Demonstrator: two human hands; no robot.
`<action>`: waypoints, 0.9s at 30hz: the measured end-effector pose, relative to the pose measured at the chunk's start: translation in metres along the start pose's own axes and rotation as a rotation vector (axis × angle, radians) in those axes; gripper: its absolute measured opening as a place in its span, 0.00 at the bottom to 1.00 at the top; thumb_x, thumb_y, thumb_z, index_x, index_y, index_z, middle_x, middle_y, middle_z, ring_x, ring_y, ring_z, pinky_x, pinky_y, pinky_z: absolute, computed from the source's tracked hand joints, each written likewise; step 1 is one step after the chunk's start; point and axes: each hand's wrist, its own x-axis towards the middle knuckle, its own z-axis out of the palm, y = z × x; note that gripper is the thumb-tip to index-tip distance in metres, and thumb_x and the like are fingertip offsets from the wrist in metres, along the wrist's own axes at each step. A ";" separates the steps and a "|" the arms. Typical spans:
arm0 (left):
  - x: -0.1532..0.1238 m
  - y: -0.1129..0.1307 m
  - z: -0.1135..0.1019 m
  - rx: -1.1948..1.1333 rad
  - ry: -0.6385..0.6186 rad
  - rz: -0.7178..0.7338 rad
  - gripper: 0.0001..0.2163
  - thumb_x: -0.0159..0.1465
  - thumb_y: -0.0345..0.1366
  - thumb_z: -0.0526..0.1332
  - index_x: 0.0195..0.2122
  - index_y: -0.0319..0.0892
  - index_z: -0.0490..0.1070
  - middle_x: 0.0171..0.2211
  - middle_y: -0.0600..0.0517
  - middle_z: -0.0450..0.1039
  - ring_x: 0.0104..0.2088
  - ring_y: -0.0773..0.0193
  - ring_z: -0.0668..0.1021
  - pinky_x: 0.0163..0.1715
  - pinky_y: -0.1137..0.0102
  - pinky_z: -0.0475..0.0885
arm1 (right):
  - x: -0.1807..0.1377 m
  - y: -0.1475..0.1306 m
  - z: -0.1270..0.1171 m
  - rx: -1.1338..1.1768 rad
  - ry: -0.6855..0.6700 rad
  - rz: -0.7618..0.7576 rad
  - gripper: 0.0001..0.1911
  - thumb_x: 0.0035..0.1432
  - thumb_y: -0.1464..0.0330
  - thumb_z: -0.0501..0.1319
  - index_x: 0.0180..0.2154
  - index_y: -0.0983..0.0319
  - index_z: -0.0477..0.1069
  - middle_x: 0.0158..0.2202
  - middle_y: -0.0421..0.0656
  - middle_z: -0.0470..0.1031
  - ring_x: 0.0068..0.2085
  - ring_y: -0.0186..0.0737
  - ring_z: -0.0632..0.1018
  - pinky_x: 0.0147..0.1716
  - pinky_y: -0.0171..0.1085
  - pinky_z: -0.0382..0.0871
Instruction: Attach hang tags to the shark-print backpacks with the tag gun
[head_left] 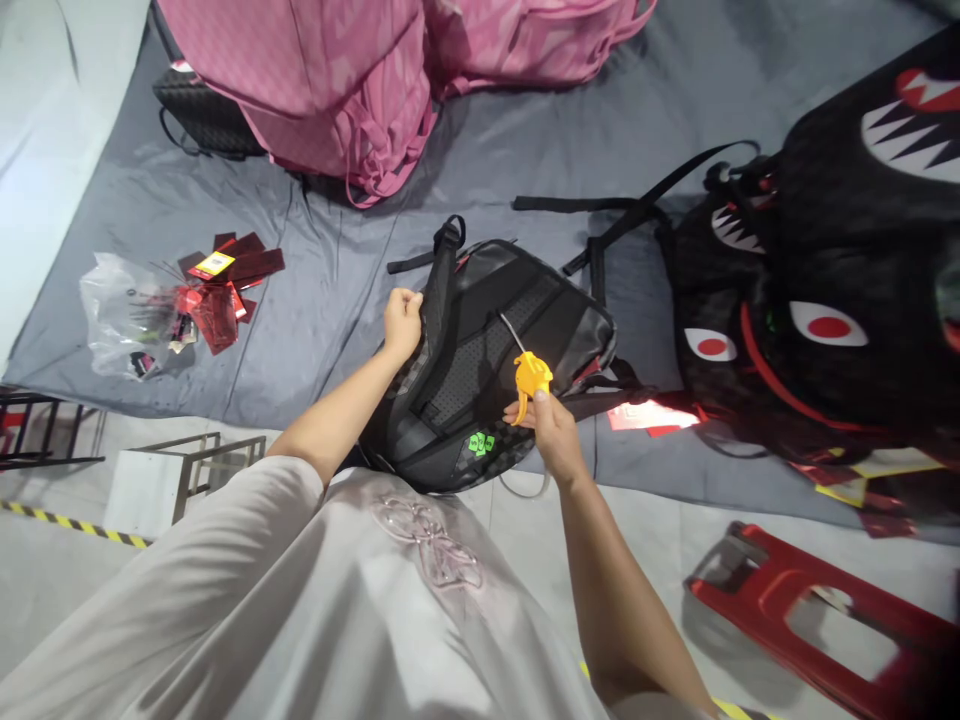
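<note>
A black backpack lies on the grey cloth in front of me, its mesh back panel and shoulder straps facing up. Green marks show on its near side. My left hand is closed at the backpack's left edge, by the shoulder strap; the fingertips are partly hidden. In my right hand is a yellow air blow gun with a thin metal nozzle. The nozzle points up and left over the back panel. My fingers wrap round its handle and lever.
Pink backpacks stand at the back. Black backpacks with eyes and teeth fill the right side. Red tags lie by a clear plastic bag on the left. A red stool and a white box-like stand are on the floor.
</note>
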 end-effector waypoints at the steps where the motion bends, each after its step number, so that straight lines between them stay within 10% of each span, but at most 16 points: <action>1: 0.000 0.001 -0.002 -0.016 0.006 -0.012 0.07 0.66 0.31 0.56 0.31 0.45 0.60 0.29 0.56 0.66 0.33 0.67 0.71 0.38 0.73 0.65 | -0.001 0.001 0.000 0.009 0.004 -0.003 0.34 0.56 0.35 0.52 0.35 0.58 0.71 0.33 0.46 0.79 0.32 0.45 0.81 0.36 0.43 0.77; 7: -0.004 0.015 -0.016 -0.125 -0.095 -0.171 0.06 0.69 0.37 0.55 0.34 0.44 0.62 0.28 0.57 0.69 0.29 0.69 0.72 0.35 0.73 0.67 | -0.011 0.004 0.000 0.136 0.051 -0.047 0.32 0.59 0.38 0.53 0.39 0.60 0.71 0.34 0.46 0.79 0.34 0.43 0.81 0.40 0.43 0.77; 13: -0.029 0.036 -0.045 -0.341 -0.660 -0.190 0.20 0.56 0.53 0.69 0.35 0.40 0.71 0.31 0.53 0.76 0.34 0.64 0.78 0.39 0.68 0.72 | -0.023 -0.003 -0.005 0.225 0.083 -0.076 0.33 0.59 0.40 0.53 0.45 0.61 0.70 0.36 0.48 0.80 0.36 0.48 0.82 0.44 0.49 0.77; 22: -0.042 0.065 -0.116 -0.661 -0.511 -0.260 0.23 0.48 0.50 0.75 0.36 0.40 0.73 0.29 0.54 0.76 0.28 0.68 0.76 0.32 0.71 0.72 | -0.113 -0.013 0.009 0.022 -0.541 -0.088 0.33 0.52 0.35 0.53 0.38 0.54 0.79 0.33 0.50 0.81 0.41 0.59 0.81 0.38 0.52 0.78; 27: -0.031 0.056 -0.117 -0.414 -0.369 -0.169 0.14 0.58 0.44 0.68 0.37 0.39 0.76 0.31 0.53 0.75 0.30 0.68 0.74 0.34 0.71 0.70 | -0.082 -0.027 0.032 -0.013 -0.350 -0.181 0.22 0.60 0.45 0.54 0.39 0.50 0.78 0.41 0.48 0.82 0.45 0.60 0.82 0.47 0.58 0.76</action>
